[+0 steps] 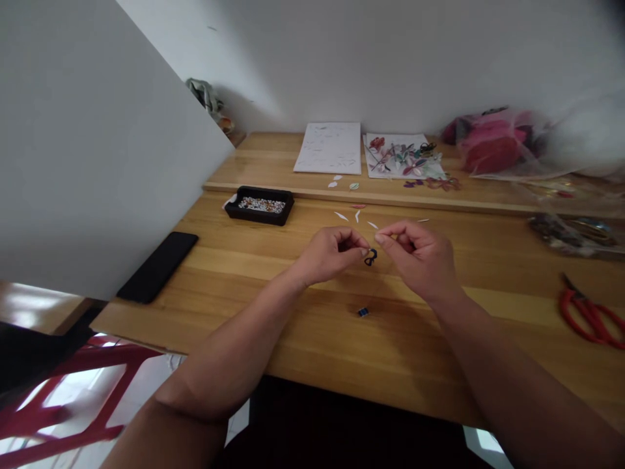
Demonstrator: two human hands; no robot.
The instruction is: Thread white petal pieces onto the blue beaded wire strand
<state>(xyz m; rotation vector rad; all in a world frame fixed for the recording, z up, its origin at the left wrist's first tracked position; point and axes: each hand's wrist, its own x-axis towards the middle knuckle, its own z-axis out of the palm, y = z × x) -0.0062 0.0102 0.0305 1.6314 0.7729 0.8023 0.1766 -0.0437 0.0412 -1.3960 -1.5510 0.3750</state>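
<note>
My left hand [336, 253] pinches a small dark blue looped piece [371, 257] between thumb and fingertips, held above the wooden table. Just to its right, the thumb and forefinger of my right hand [415, 251] are pressed together. What they hold is too thin to make out; a faint thread-like line seems to run below. A small blue spool [362, 312] lies on the table below my hands. Beyond my fingertips lie several slender white petal-shaped pieces [341, 215] and a reddish one [358, 206].
A black tray [286, 215] of beads and a black phone [159, 267] lie to the left. Red-handled cutters [588, 316] lie at right. On the raised ledge are white paper sheets [328, 148], colourful flower-like pieces [407, 156] and a plastic bag [508, 140]. A white panel [97, 143] stands left.
</note>
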